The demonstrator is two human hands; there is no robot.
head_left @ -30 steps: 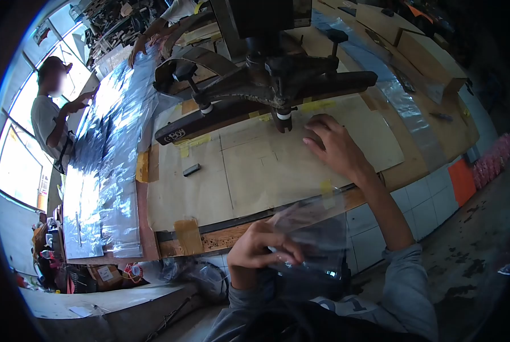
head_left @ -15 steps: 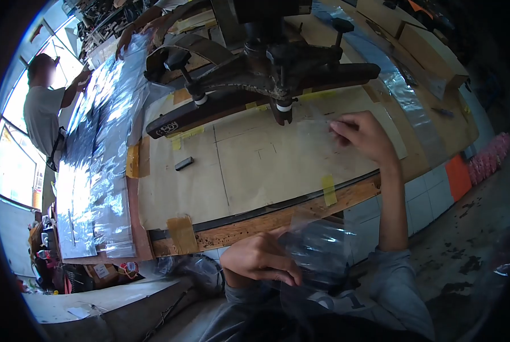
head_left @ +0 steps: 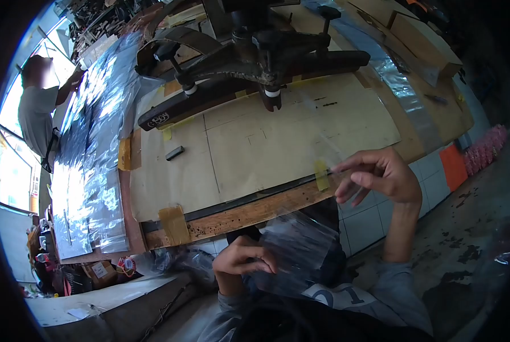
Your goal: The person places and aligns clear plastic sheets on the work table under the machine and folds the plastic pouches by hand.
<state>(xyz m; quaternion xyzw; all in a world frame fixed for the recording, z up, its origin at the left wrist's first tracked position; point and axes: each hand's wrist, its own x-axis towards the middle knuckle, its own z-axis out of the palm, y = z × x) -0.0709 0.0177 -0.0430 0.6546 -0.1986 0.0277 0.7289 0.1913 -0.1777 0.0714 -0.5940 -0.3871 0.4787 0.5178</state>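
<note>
Low in front of my body, my left hand [head_left: 243,256] is closed with thumb and fingers together on clear plastic sheets [head_left: 300,239], which fan out to its right. My right hand [head_left: 383,175] is raised over the front edge of the table, its fingers apart and curved, near a strip of yellow tape [head_left: 321,174]. Beyond both hands lies a cream-coloured sheet [head_left: 255,154] marked with dark lines. On that sheet rests a small dark block [head_left: 175,153]. Above it runs the long black bar [head_left: 221,91] of a machine.
Adjustment knobs [head_left: 166,51] stand on the machine's metal arms. Shiny plastic film [head_left: 95,159] covers the table's left side, where another person [head_left: 38,108] stands. At the right are a cardboard box [head_left: 423,43], an orange piece [head_left: 453,168] and a pink bundle [head_left: 486,148].
My right hand has come back from above the cream sheet towards the front edge, and its fingers have spread. My left hand stays on the plastic sheets. The view has shifted slightly.
</note>
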